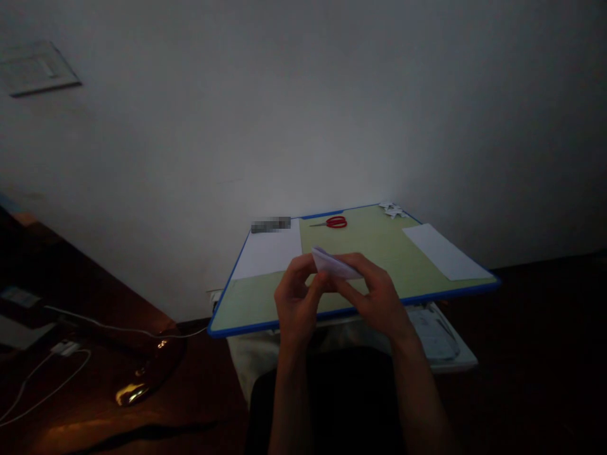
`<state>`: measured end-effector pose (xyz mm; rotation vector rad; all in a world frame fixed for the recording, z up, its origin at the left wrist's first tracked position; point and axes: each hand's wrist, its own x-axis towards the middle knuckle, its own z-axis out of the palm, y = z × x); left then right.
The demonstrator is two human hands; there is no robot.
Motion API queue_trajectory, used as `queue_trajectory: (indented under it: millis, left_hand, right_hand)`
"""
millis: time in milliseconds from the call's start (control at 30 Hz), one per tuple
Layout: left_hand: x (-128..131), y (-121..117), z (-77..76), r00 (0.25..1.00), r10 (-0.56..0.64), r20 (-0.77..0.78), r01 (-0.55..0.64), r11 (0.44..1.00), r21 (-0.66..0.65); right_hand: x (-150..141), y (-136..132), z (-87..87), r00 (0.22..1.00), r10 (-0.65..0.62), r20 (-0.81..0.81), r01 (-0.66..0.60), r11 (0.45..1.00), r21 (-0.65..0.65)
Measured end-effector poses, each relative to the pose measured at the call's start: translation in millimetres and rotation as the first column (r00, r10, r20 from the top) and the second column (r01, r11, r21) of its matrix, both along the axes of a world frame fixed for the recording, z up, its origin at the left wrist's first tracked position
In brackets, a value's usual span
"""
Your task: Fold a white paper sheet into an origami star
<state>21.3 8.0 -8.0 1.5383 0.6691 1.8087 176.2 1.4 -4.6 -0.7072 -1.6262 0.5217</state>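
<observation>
Both hands hold a small folded piece of white paper (336, 265) above the near edge of the table. My left hand (298, 294) pinches its left end between thumb and fingers. On the right end, my right hand (372, 287) grips with thumb and fingers closed. The paper is tilted, with a pointed upper left corner. Beyond the hands, red-handled scissors (334, 222) lie on the green tabletop (365, 243), blades pointing left.
A white sheet (265, 253) lies at the table's left, with a blurred grey object (270, 224) at its top. Another white sheet (443, 253) is at the right. Small white paper pieces (393, 210) sit in the far right corner. A white cable (128, 330) runs to the table's left.
</observation>
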Motion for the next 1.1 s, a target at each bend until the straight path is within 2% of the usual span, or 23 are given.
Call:
queue_trajectory:
  millis: [133,233,300,367,467,600,700,833,967,1100]
  left_hand:
    - [2,-2,3.4,0.997,0.066,-0.039,-0.068,0.997,-0.048]
    - [1,-2,5.7,0.995,0.038,-0.095,-0.04,0.999,-0.015]
    - [-1,-3,6.8,0.991,0.049,-0.128,-0.045,0.998,0.037]
    - [-2,-4,8.1,0.975,0.112,-0.193,-0.094,0.99,0.102]
    - [-4,-7,10.4,0.912,0.213,-0.351,-0.145,0.967,0.21]
    - [-3,-9,14.3,0.84,0.268,-0.471,-0.121,0.94,0.319]
    - [-1,-10,16.4,0.838,0.327,-0.436,-0.177,0.92,0.351]
    - [0,-9,14.3,0.856,0.421,-0.299,-0.304,0.879,0.367]
    - [1,-8,10.8,0.896,0.408,-0.176,-0.337,0.882,0.33]
    - [2,-9,12.3,0.927,0.365,-0.088,-0.326,0.899,0.291]
  right_hand:
    - [0,1,-3.7,0.99,-0.017,-0.143,-0.001,0.992,-0.129]
    - [1,0,-4.9,0.985,-0.008,-0.172,-0.022,0.985,-0.171]
    - [2,-1,-2.8,0.99,0.0,-0.14,-0.02,0.989,-0.144]
    - [3,-2,0.9,0.994,-0.029,-0.105,0.023,0.998,-0.062]
    - [3,-4,5.8,0.989,-0.113,-0.092,0.119,0.991,0.062]
    - [1,-6,8.9,0.985,-0.091,-0.145,0.106,0.989,0.103]
    - [1,-7,10.4,0.974,-0.109,-0.199,0.129,0.988,0.089]
    - [8,-7,8.6,0.971,-0.086,-0.222,0.098,0.994,0.044]
    - [15,-5,6.2,0.975,-0.05,-0.217,0.057,0.998,0.027]
    - [15,-6,10.3,0.976,-0.06,-0.208,0.072,0.996,0.051]
